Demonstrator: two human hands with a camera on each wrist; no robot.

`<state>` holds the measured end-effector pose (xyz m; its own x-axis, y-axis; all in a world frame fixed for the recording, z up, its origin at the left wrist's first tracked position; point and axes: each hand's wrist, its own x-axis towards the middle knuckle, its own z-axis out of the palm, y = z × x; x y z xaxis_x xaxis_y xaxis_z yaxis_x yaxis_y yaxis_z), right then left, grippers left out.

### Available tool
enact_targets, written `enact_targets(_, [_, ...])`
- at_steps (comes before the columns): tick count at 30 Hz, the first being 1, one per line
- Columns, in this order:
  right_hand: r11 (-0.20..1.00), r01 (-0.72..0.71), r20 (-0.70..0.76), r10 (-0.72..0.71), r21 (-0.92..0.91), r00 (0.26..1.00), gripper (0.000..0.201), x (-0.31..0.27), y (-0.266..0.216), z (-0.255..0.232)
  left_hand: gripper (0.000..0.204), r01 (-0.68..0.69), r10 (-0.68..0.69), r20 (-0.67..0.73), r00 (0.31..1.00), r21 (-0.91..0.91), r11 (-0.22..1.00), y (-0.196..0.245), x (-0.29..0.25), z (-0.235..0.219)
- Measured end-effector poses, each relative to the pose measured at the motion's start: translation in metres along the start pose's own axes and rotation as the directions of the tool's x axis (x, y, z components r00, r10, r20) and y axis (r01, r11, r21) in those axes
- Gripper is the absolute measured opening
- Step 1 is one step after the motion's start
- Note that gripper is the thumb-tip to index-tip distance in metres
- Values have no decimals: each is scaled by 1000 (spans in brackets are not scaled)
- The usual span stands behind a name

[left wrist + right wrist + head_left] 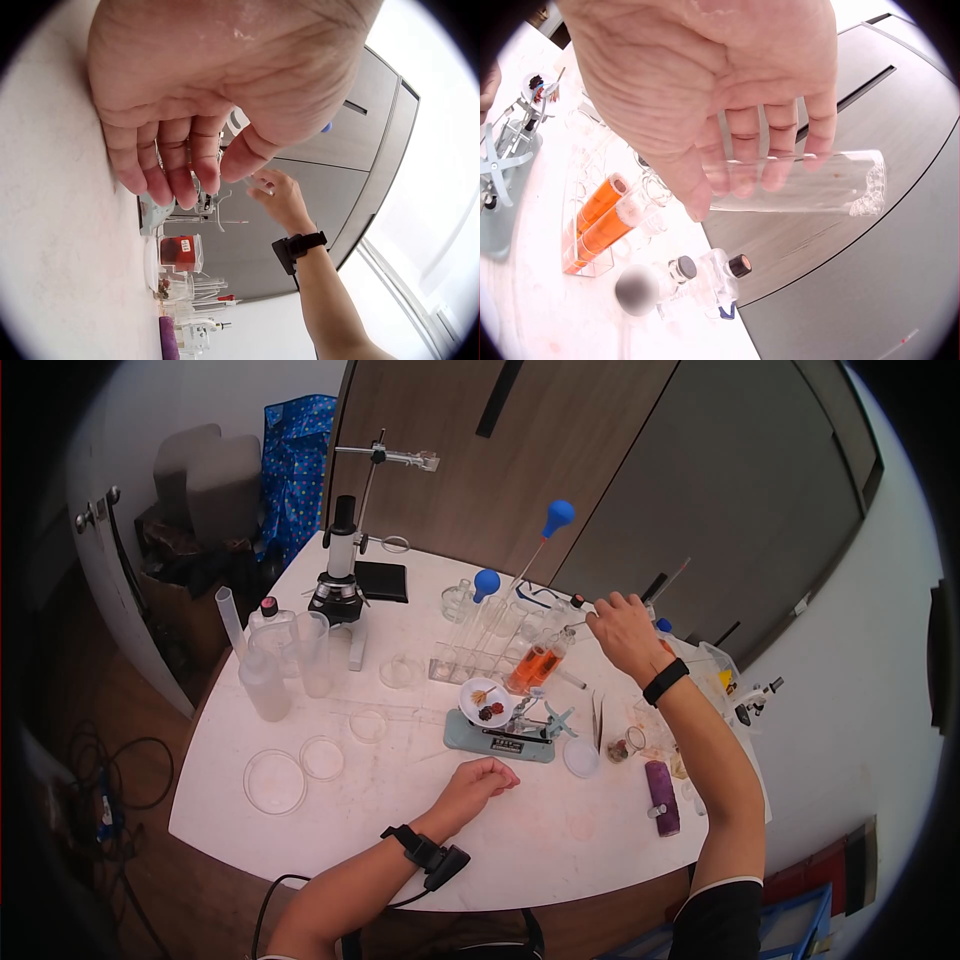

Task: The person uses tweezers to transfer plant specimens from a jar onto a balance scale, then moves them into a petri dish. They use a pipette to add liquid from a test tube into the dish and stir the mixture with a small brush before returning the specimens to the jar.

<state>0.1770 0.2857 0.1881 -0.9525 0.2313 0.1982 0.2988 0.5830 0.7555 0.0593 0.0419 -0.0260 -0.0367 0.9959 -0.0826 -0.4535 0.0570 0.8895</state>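
Note:
My right hand (630,635) is raised over the back right of the table. In the right wrist view this hand (712,97) holds a clear glass tube (795,184) lying sideways between thumb and fingers. Below it, tubes of orange liquid (604,232) stand in a clear rack. My left hand (475,792) rests near the table's front with loosely bent fingers and nothing in them; the left wrist view shows its palm (225,75). Just beyond it is a green balance (470,738), whose white dish (467,710) bears dark, red and tan bits.
Bottles with dark caps (740,265) stand beside the rack. A microscope (341,560) and ring stand are at the back left, near plastic bottles (265,685) and glass dishes (275,808). Tweezers (597,722), a jar and a purple roll (660,790) lie to the right.

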Motion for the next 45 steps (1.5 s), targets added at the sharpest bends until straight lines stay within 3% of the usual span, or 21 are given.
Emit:
enact_targets(23, [1000,-7,-24,6,-24,1000,9,0,4,-1,14,6,-6,10,1000,23,1000,0,0,-1])
enact_targets(26, [1000,-24,-51,25,19,998,11,-3,8,1,14,3,-3,3,1000,12,1000,0,0,0])
enact_targets(32, [965,-164,42,159,205,986,19,-12,5,-3,14,10,-10,10,1000,30,1000,-1,1,-2])
enact_targets(38, [790,-321,166,275,522,947,29,-17,1,-3,14,11,-11,2,1000,8,1000,0,0,-2])
enact_targets(41, [696,-331,158,303,637,940,31,-19,1,9,14,11,-11,3,1000,-5,1000,0,0,-2])
enact_targets(45, [474,-426,278,353,771,894,30,-19,2,13,14,24,-24,-1,1000,-12,1000,1,0,-1])
